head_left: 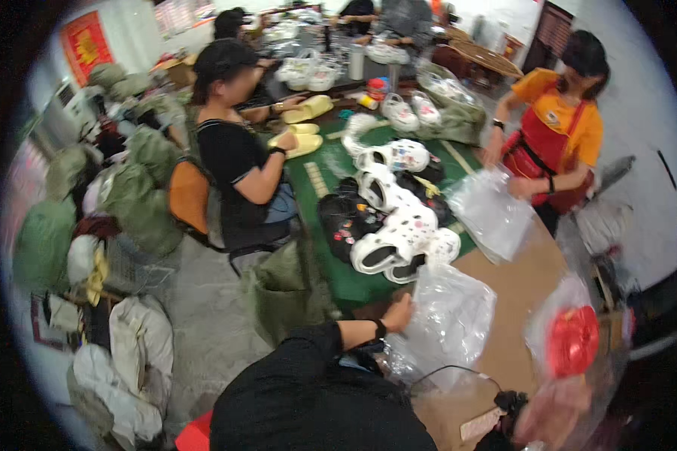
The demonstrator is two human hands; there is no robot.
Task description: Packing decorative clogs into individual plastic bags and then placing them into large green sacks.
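Observation:
My left hand (399, 313), with a dark band at the wrist, reaches in from the lower middle. Its fingers are closed on the edge of a clear plastic bag (453, 308), which spreads to the right of it. My right hand cannot be made out. Just beyond the bag, a pile of white clogs (406, 233) with dark spots lies on the green tabletop (331, 282). Black clogs (340, 225) with small coloured charms lie against their left side.
At the left a person in black handles yellow slippers (306, 143). Across to the right, a person in a red apron holds another clear bag (496, 214). A red plastic-wrapped bundle (573, 340) lies near the right edge. Green sacks (147, 188) are heaped along the left.

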